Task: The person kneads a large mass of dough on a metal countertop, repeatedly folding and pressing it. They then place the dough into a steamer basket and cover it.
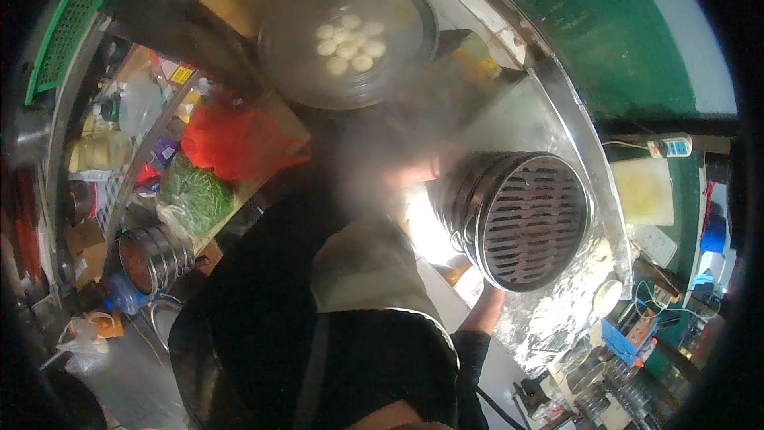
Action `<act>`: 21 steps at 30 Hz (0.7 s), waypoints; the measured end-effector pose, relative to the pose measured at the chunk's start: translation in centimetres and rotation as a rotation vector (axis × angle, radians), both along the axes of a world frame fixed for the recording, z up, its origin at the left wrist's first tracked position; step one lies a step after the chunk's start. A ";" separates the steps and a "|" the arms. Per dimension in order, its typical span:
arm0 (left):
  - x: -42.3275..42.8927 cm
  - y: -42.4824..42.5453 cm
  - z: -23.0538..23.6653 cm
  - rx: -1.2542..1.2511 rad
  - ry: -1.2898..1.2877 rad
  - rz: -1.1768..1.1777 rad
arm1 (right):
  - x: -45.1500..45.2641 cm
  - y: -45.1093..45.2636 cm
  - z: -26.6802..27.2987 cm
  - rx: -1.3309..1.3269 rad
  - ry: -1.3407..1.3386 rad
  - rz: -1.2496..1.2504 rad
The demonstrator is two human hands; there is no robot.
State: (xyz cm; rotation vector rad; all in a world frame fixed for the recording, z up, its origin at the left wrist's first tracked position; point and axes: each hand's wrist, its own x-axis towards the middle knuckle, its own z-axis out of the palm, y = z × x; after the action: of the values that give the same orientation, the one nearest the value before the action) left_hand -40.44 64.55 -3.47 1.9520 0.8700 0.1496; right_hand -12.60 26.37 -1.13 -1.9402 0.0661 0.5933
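Observation:
A stack of round metal steamer baskets (pixel 456 191) is tipped on its side, its slatted face (pixel 534 221) turned towards me. My left hand (pixel 418 172), partly veiled by steam, grips the near side of the stack. Under the lower rim, my right hand (pixel 492 295) supports it, with its fingers mostly hidden behind the metal. Ahead of me, several pale round buns (pixel 349 42) sit close together in a wide round pan (pixel 412 71), blurred by steam.
A metal worktop (pixel 519 113) runs along the right, with foil-like sheeting (pixel 549 316) nearer me. At left are a red plastic bag (pixel 233 140), a bag of greens (pixel 194 194) and another steamer stack (pixel 155 257). A green wall (pixel 609 42) stands beyond the worktop.

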 end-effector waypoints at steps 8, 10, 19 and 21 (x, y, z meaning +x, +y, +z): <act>0.0 3.0 -0.2 -0.028 -0.045 -0.002 | -1.4 9.1 4.2 0.052 -0.046 0.142; -0.6 4.7 0.3 -0.032 -0.069 0.010 | -2.8 14.0 4.7 0.081 -0.040 0.230; -15.8 21.4 1.2 -0.062 -0.242 0.587 | -13.5 42.3 3.2 0.223 0.096 0.657; -20.5 25.0 -0.2 -0.021 -0.281 0.656 | -16.3 48.1 1.8 0.242 0.135 0.716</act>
State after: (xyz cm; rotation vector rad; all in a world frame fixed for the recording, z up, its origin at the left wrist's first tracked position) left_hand -60.95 89.53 -3.72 1.5122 1.2781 0.7725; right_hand -28.94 74.52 0.70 -1.6562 -0.6112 1.1416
